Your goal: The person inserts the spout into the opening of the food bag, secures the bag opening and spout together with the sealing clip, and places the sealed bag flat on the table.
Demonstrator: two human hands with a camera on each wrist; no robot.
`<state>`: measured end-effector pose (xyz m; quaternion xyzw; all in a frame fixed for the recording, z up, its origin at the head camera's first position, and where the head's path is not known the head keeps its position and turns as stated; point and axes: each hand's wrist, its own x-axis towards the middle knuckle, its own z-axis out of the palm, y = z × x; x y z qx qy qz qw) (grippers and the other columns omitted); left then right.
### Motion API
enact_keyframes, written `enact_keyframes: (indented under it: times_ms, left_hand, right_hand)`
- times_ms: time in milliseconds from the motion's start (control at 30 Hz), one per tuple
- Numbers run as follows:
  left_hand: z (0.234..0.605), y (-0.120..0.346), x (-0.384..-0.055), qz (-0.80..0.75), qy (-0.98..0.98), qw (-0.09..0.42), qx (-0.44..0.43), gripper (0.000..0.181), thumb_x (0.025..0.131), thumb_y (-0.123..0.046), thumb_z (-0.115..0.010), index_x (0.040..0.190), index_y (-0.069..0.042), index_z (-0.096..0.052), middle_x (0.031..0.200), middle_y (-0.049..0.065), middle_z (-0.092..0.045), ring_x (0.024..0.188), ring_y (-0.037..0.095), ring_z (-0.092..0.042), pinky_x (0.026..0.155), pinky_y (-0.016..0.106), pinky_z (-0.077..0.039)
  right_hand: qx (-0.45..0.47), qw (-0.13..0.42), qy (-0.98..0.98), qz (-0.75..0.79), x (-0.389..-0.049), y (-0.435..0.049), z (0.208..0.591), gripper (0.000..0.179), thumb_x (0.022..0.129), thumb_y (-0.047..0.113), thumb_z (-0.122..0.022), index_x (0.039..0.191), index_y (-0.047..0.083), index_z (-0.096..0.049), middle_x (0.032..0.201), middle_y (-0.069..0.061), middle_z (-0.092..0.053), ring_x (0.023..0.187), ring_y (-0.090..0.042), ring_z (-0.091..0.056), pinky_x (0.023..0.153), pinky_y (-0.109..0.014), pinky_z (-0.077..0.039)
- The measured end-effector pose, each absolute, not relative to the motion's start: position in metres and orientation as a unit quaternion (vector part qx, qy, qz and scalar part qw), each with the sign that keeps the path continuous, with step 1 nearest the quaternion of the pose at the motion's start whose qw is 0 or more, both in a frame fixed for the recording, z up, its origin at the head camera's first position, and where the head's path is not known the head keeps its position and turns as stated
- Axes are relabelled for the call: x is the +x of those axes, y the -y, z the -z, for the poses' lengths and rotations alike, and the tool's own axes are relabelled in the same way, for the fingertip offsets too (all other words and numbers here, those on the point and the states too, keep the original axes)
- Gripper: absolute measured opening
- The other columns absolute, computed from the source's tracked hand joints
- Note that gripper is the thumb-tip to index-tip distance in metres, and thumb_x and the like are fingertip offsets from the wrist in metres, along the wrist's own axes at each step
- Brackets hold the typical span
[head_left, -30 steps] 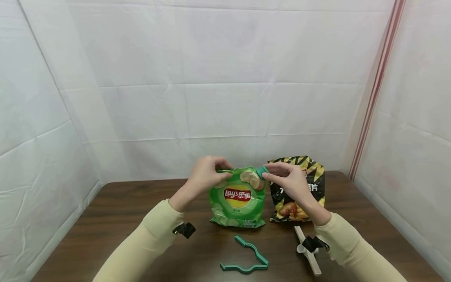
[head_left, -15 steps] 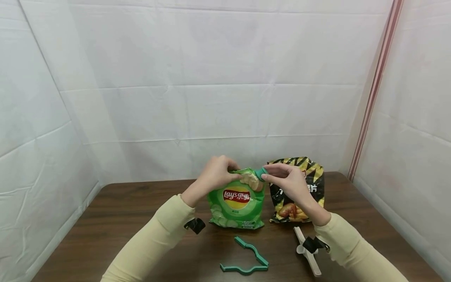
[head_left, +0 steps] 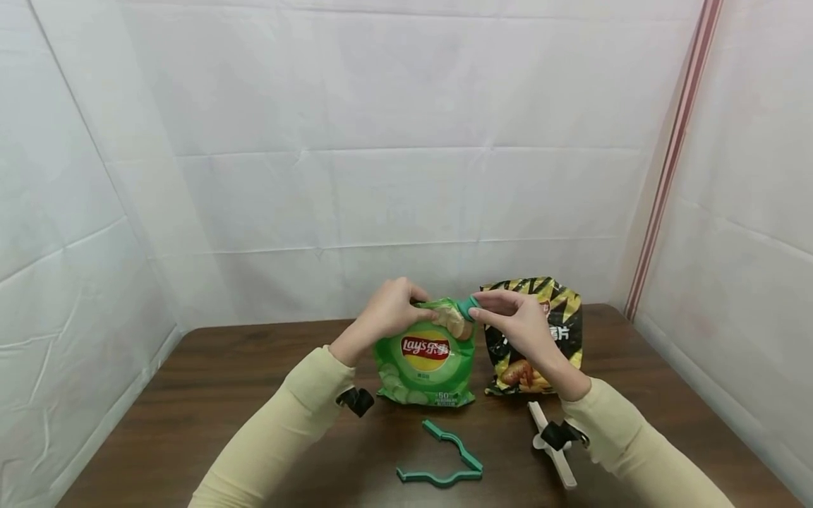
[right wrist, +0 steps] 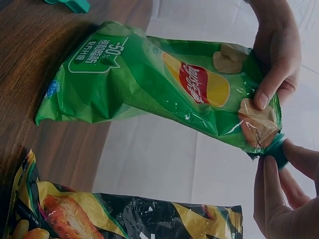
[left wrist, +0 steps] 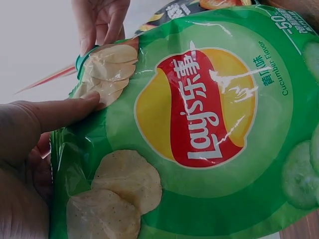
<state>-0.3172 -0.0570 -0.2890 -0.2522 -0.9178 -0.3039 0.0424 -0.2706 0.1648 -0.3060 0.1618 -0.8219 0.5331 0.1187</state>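
Note:
A green Lay's chip bag [head_left: 424,381] stands upright on the table, its label facing me. My left hand [head_left: 390,310] holds its top edge, thumb [left wrist: 75,110] on the front and fingers behind. At the bag's top right corner, my right hand [head_left: 522,323] pinches a small teal clip [right wrist: 277,151] between thumb and fingertips. The bag's corner meets the clip in the right wrist view. Crumpled folds run through the printed chips between the two hands.
A black and yellow chip bag [head_left: 568,360] stands just behind my right hand. In front lie a long teal hinged bag clip [head_left: 470,460], unfolded, and a white bar-shaped clip [head_left: 560,466] on the brown table [head_left: 254,395]. White sheeting [head_left: 406,197] hangs behind and at both sides.
My left hand has slid rightward along the bag's top edge, closer to the clip and my right hand. The right hand keeps its pinch on the clip at the corner.

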Motion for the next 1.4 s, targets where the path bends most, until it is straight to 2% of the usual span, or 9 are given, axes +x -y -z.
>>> enact_keyframes:
  times_ms: [333,567,733,1233,1400]
  left_hand:
    - [0.290,0.052,-0.317,0.304,0.918,0.067,-0.246,0.011,0.080,-0.026,-0.077,0.086,-0.017,-0.079,0.082,0.000,-0.074,0.066,0.009,-0.064,0.059,0.023,-0.048]
    - [0.294,0.049,-0.316,0.299,0.920,0.086,-0.237,0.011,0.078,-0.025,-0.078,0.085,-0.017,-0.079,0.080,0.001,-0.074,0.065,0.010,-0.063,0.058,0.023,-0.048]
    - [0.295,0.048,-0.317,0.308,0.918,0.092,-0.231,0.010,0.078,-0.025,-0.079,0.083,-0.017,-0.079,0.079,0.001,-0.074,0.066,0.011,-0.064,0.057,0.023,-0.048]
    - [0.301,0.046,-0.317,0.311,0.916,0.116,-0.225,0.010,0.077,-0.027,-0.079,0.082,-0.018,-0.079,0.076,-0.001,-0.074,0.065,0.010,-0.065,0.058,0.023,-0.049]
    - [0.303,0.045,-0.317,0.314,0.912,0.125,-0.233,0.010,0.077,-0.028,-0.079,0.080,-0.018,-0.079,0.074,-0.001,-0.074,0.057,0.007,-0.061,0.054,0.021,-0.046]
  right_hand:
    - [0.155,0.127,0.822,-0.533,-0.275,-0.162,0.310,0.033,0.088,0.016,-0.068,0.118,0.002,-0.065,0.114,-0.019,-0.067,0.104,-0.032,-0.065,0.086,-0.042,-0.052]
    - [0.143,0.122,0.818,-0.544,-0.297,-0.170,0.331,0.038,0.084,0.031,-0.073,0.116,0.012,-0.068,0.114,-0.011,-0.069,0.104,-0.024,-0.065,0.087,-0.041,-0.052]
    - [0.145,0.121,0.814,-0.549,-0.300,-0.170,0.332,0.041,0.082,0.036,-0.074,0.116,0.014,-0.068,0.114,-0.010,-0.068,0.105,-0.023,-0.065,0.088,-0.041,-0.052]
    - [0.136,0.105,0.814,-0.555,-0.301,-0.169,0.335,0.043,0.083,0.037,-0.073,0.119,0.014,-0.067,0.121,-0.010,-0.066,0.112,-0.023,-0.061,0.091,-0.042,-0.050]
    - [0.136,0.106,0.812,-0.558,-0.299,-0.169,0.334,0.042,0.083,0.035,-0.073,0.118,0.014,-0.067,0.120,-0.011,-0.066,0.112,-0.024,-0.061,0.091,-0.042,-0.050]
